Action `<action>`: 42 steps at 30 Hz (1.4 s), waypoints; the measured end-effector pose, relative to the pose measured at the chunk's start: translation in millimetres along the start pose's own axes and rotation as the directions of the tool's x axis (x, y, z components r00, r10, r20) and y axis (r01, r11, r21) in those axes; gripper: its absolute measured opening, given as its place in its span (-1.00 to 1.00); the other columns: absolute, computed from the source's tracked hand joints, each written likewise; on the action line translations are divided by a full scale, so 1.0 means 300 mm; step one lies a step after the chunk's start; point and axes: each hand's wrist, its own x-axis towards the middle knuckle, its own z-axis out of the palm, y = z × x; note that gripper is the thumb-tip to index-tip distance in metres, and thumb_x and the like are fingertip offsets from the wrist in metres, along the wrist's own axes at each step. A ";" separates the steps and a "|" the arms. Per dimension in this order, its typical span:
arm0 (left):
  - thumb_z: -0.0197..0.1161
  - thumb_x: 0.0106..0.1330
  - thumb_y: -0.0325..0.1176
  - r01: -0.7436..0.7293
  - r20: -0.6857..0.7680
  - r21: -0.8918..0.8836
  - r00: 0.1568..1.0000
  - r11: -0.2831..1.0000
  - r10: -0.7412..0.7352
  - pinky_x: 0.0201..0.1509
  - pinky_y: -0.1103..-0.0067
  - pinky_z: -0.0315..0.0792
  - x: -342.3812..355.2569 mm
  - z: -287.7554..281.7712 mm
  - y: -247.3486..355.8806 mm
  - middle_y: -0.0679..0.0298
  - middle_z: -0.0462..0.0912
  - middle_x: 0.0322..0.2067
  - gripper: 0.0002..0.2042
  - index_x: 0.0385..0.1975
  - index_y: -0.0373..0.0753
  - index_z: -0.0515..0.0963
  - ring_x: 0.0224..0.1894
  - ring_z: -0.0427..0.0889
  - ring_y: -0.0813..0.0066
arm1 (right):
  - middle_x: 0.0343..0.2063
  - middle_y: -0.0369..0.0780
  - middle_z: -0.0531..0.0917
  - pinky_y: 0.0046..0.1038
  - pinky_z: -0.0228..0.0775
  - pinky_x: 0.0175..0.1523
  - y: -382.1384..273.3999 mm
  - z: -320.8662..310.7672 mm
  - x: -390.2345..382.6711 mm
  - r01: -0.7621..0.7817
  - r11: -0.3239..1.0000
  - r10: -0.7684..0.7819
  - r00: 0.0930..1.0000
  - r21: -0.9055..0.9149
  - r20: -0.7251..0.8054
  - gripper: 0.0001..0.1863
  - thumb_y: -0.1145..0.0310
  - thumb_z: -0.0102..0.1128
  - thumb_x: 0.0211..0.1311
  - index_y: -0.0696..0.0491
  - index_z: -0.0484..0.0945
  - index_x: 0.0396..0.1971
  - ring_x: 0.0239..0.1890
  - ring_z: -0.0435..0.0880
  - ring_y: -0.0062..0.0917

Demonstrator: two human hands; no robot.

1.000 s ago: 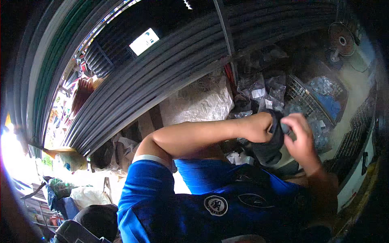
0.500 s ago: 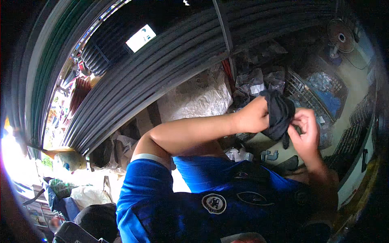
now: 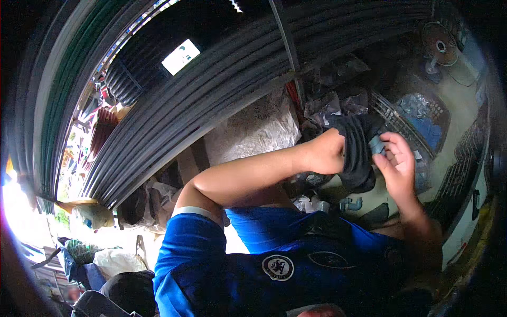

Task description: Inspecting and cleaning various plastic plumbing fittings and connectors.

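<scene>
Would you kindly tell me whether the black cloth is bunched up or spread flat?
Bunched up: the black cloth shows ridged folds beside the left hand.

the left arm [image 3: 259,171] reaches rightward, elbow [image 3: 196,185] bent, left hand [image 3: 328,153] curled; the right hand [image 3: 397,166] pinches, thumb [image 3: 385,165] opposite bent fingers [image 3: 398,142].

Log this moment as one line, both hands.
Left hand: holds black cloth | Right hand: holds gray fitting | Nearby: other fittings
</scene>
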 end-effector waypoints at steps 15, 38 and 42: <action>0.38 0.01 -0.45 -0.173 0.162 0.362 0.979 0.916 0.121 0.18 0.23 0.47 -0.021 0.040 -0.051 -0.06 0.63 -0.03 -0.59 -0.06 -0.24 0.59 0.08 0.57 -0.12 | 0.21 -0.16 0.57 -0.20 0.35 0.36 0.200 0.035 -0.054 -0.374 0.608 0.359 0.916 0.701 0.178 -0.54 0.41 -0.08 0.40 0.11 0.41 0.28 0.22 0.55 -0.33; 0.36 0.12 -0.36 -0.033 0.177 0.188 0.984 0.982 -0.001 0.01 0.26 0.50 -0.047 0.021 -0.001 -0.13 0.62 -0.15 -0.66 -0.12 -0.34 0.56 -0.04 0.60 -0.15 | -0.18 -0.24 0.64 -0.46 0.52 0.05 0.048 0.017 -0.019 -0.152 0.985 0.171 0.944 -0.088 0.283 -0.52 0.62 0.44 0.06 0.17 0.45 0.00 -0.11 0.65 -0.58; 0.37 0.17 -0.32 0.021 0.204 0.066 0.978 0.998 -0.034 0.02 0.27 0.49 -0.052 0.001 0.000 -0.07 0.61 -0.15 -0.69 -0.14 -0.32 0.56 -0.08 0.60 -0.05 | -0.16 -0.21 0.65 -0.43 0.52 0.10 0.032 0.022 -0.025 -0.087 0.975 0.146 0.946 -0.206 0.289 -0.47 0.62 0.43 0.06 0.18 0.42 0.05 -0.05 0.66 -0.53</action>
